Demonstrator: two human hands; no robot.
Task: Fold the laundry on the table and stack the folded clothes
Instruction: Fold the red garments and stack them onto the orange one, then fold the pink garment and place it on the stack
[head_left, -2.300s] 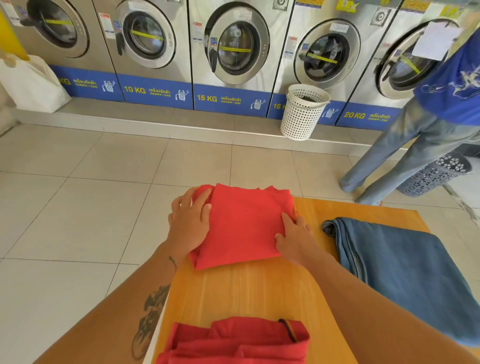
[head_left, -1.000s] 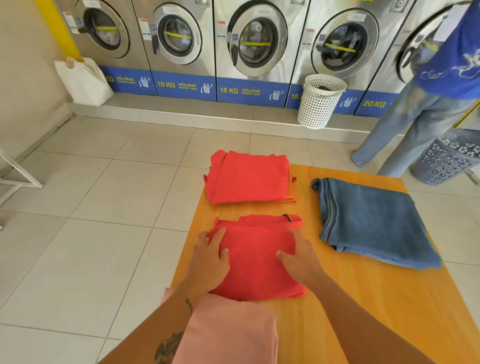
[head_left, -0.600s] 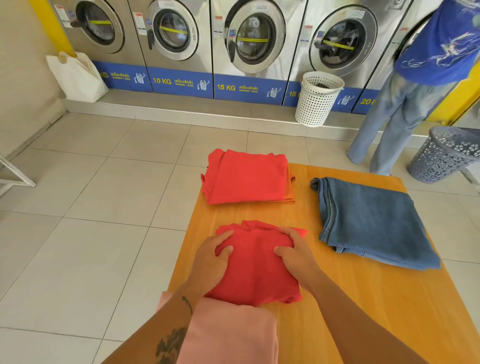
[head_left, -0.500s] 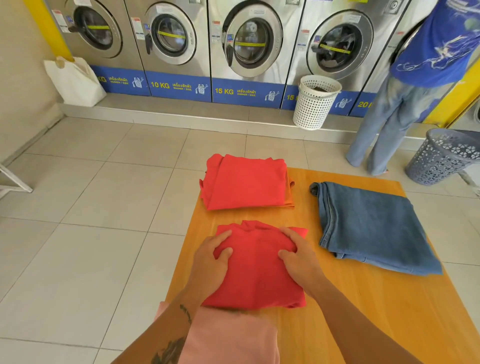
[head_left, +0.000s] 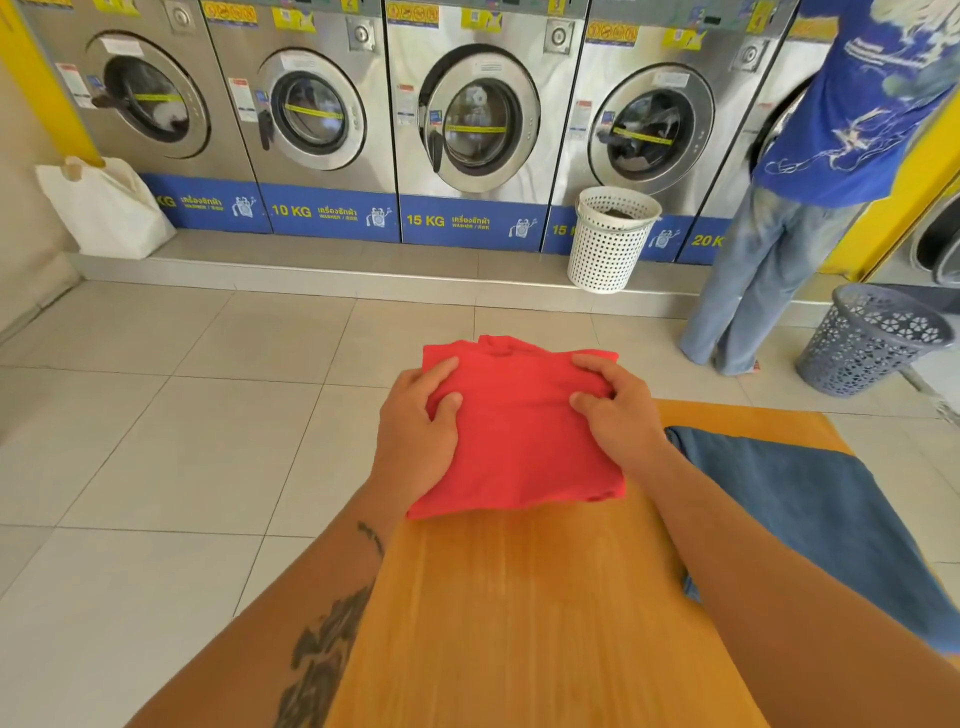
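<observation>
A folded red garment (head_left: 519, 441) is at the far left end of the wooden table (head_left: 519, 623), held from both sides. My left hand (head_left: 418, 421) grips its left edge and my right hand (head_left: 615, 402) grips its right edge, thumbs on top. The garment covers the spot where the other folded red piece lay; that piece is hidden beneath it, and I cannot tell if the two touch. A folded blue denim piece (head_left: 810, 499) lies on the table to the right, partly behind my right forearm.
Tiled floor lies left of and beyond the table. A row of washing machines (head_left: 467, 119) lines the back wall, with a white basket (head_left: 610, 239) and a white bag (head_left: 104, 208) in front. A person in blue (head_left: 810, 182) stands far right beside a grey basket (head_left: 867, 338).
Both hands gripped the near red garment, lifted it and carried it away from me to over the far red pile. The view tilted up, so the pink cloth left the frame.
</observation>
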